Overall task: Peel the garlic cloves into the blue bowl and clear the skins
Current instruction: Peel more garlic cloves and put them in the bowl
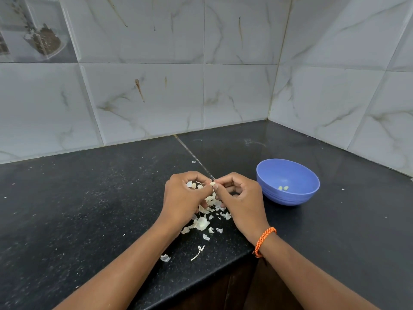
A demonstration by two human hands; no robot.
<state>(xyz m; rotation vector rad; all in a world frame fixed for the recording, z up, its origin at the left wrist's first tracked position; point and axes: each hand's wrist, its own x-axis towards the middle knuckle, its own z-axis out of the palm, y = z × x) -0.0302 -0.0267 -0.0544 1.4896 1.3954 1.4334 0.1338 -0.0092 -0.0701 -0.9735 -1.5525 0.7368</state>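
Black speckled counter [89, 198] in a tiled corner; both hands' fingers [220, 183] pinch one garlic clove [212, 183].

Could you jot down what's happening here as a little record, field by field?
Activity: peeling garlic by hand
Left hand: pinches a garlic clove
Right hand: pinches the same clove
Blue bowl: right of the hands, two peeled cloves inside
Skins: scattered on the black counter beneath the hands
Wrist: orange band on the right
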